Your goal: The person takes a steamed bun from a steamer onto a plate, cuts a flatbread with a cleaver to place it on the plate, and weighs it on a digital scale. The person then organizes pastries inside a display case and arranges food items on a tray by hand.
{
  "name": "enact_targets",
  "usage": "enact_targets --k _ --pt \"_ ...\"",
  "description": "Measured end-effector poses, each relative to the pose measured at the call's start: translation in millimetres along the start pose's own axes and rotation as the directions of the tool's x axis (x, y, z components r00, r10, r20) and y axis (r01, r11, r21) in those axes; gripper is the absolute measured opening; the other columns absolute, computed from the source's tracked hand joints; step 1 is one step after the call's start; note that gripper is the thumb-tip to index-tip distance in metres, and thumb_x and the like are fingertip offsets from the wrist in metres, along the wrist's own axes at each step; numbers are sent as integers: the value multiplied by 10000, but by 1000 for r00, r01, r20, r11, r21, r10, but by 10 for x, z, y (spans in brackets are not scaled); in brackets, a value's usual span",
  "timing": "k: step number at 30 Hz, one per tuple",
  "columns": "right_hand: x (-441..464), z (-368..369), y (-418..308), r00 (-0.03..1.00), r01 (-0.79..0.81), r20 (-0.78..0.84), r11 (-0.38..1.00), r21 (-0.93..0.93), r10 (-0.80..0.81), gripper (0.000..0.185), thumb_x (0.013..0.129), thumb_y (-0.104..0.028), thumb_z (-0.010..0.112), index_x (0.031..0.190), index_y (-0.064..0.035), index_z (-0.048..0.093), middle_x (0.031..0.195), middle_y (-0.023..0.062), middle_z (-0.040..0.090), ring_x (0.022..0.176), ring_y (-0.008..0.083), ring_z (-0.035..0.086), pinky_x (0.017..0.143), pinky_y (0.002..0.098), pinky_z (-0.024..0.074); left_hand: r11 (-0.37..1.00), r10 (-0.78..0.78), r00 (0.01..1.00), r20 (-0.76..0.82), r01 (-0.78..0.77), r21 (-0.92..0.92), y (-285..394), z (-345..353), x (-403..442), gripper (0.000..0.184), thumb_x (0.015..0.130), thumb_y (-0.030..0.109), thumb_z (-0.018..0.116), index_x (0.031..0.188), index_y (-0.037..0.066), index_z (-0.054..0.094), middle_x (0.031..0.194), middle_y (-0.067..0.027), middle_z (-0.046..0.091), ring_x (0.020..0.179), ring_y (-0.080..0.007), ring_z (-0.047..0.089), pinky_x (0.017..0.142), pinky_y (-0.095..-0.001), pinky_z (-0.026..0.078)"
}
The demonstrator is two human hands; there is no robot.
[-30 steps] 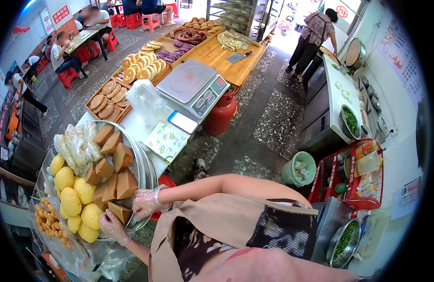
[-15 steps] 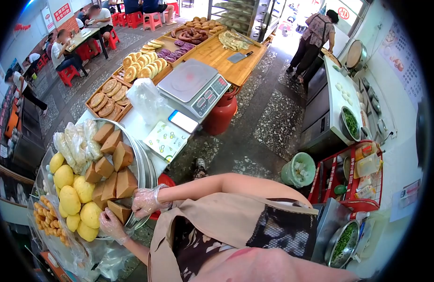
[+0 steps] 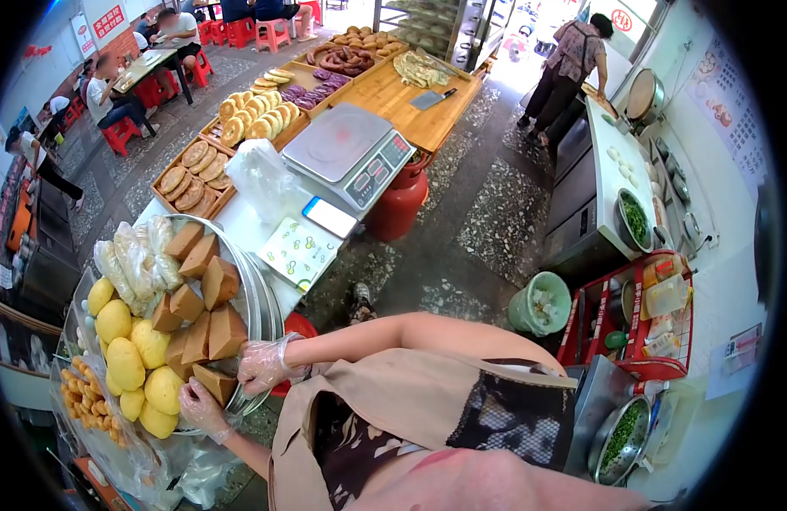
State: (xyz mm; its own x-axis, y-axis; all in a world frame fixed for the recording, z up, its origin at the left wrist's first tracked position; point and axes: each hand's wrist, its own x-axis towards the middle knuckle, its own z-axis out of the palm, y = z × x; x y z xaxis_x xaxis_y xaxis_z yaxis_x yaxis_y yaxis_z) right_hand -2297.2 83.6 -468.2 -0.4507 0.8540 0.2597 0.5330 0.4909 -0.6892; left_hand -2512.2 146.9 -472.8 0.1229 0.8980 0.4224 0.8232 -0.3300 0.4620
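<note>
My left hand (image 3: 204,412), in a clear plastic glove, has its bent fingers against the near side of a brown cake block (image 3: 215,383). On the other side of that block is my right hand (image 3: 264,366), also gloved, with its fingers curled in beside the tray rim; what they grip, if anything, is hidden. More brown cake blocks (image 3: 226,330) are piled behind, on a large round metal tray (image 3: 259,285). Yellow buns (image 3: 152,342) lie next to them, and bagged pale food (image 3: 125,264) sits at the tray's far left.
Small fried pieces (image 3: 91,400) in plastic lie by the buns. A scale (image 3: 338,145), a phone (image 3: 329,216), plastic bags (image 3: 261,175) and trays of flatbreads (image 3: 189,179) stand on the counter. A green bucket (image 3: 538,307) is on the floor; a co-worker (image 3: 572,68) bends at the far counter.
The view has shifted very slightly. Both hands stay in nearly the same place at the brown cake block.
</note>
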Motion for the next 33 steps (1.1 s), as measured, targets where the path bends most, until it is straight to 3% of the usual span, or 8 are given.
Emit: enact_targets --k 25,33 --pt "9 50 51 998 45 -33 999 26 -44 280 724 -310 597 683 -42 670 628 177 605 595 361 593 609 432 467 1000 24 1000 -4 -24 -7 -35 27 4 388 949 356 508 874 -9 618 839 -241 611 772 -421 568 687 -480 432" --pt "5 10 15 1000 29 -10 999 19 -29 294 728 -321 588 691 -42 670 630 173 607 611 362 587 658 431 458 999 34 999 -3 -34 -30 -14 18 9 353 944 303 521 872 -30 611 833 -237 610 766 -410 564 696 -473 435"
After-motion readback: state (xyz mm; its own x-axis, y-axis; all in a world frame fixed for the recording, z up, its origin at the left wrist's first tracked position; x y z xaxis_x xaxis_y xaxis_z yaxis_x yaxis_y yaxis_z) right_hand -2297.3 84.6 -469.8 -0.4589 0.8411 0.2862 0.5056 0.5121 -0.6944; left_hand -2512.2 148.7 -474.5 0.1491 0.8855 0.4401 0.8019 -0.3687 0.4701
